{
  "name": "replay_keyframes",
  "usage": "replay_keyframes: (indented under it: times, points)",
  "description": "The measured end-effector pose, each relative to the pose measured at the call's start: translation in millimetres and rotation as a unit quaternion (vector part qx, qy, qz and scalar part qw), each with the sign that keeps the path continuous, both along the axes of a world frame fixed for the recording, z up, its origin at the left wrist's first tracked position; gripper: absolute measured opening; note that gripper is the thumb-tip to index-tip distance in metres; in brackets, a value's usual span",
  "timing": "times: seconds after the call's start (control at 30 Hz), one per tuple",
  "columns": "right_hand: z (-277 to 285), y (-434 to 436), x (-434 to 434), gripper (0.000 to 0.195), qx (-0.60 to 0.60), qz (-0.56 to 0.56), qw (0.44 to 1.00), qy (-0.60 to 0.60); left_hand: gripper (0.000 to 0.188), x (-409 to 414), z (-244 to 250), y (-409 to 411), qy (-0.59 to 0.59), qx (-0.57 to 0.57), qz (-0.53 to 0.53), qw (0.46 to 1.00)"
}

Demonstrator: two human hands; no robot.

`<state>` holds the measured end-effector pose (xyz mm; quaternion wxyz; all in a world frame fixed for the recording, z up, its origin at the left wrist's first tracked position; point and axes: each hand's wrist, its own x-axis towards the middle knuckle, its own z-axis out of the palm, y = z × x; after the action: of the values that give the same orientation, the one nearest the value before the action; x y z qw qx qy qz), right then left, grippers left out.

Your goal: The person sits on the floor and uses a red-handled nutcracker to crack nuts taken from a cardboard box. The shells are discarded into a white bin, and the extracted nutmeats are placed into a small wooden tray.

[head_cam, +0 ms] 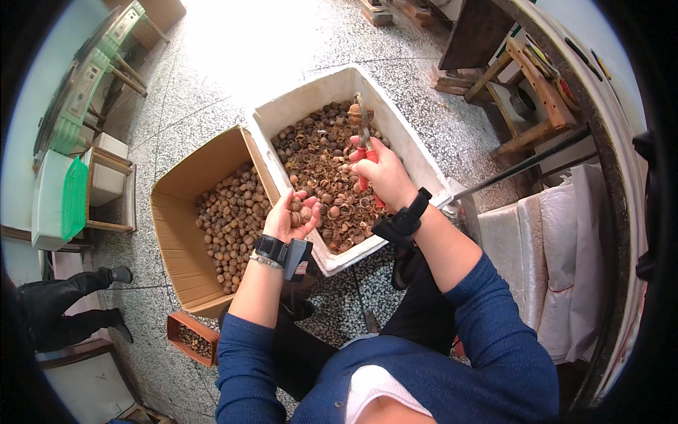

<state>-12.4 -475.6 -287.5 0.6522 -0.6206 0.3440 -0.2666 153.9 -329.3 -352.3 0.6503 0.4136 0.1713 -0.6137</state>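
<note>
My left hand (283,220), palm up with curled fingers, cradles several whole walnuts (304,213) where the cardboard box (188,180) and the white foam box (426,172) meet. Over the foam box, my right hand (385,168) grips a plier-type nutcracker (363,127) by its red handles. A walnut (356,113) shows at the tool's metal jaws; whether they press on it I cannot tell. Beneath lie broken walnut shells (318,169), with darker nuts or shells towards the far side. Many whole walnuts (233,222) fill the lower part of the cardboard box.
A small brown plastic planter (195,339) holding shell-like pieces stands by the cardboard box. A wooden stool (535,100) with tools is at right, near wrapped white bundles (561,265). Another person's legs (79,297) are at left, below a green basket (75,196).
</note>
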Motion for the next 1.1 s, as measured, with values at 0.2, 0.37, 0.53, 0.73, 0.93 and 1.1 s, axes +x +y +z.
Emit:
replay_keyframes:
  times: [0.2,0.37,0.53,0.73,0.93,1.1]
  points:
    - [6,-8,-7,0.036,0.038,-0.023,0.999,-0.003,0.026,1,-5,-4,-0.012,0.018,-0.012,1.0]
    - [3,-12,-12,0.035,0.02,-0.037,0.999,-0.01,0.023,-6,-31,-23,0.02,0.017,-0.035,0.999]
    - [10,-14,-21,0.035,0.018,-0.04,0.999,-0.003,0.025,-13,-60,-50,0.026,0.049,-0.064,0.996]
    - [12,-15,-25,0.036,0.015,-0.051,0.999,-0.005,0.031,-11,-115,-78,0.03,0.126,-0.021,0.991]
    - [20,-15,-28,0.042,0.036,-0.026,0.999,0.008,0.027,-4,-132,-85,-0.01,0.104,-0.029,0.994]
    - [18,-18,-30,0.044,0.045,-0.034,0.998,0.002,0.053,-14,-93,-88,-0.04,0.157,-0.036,0.986]
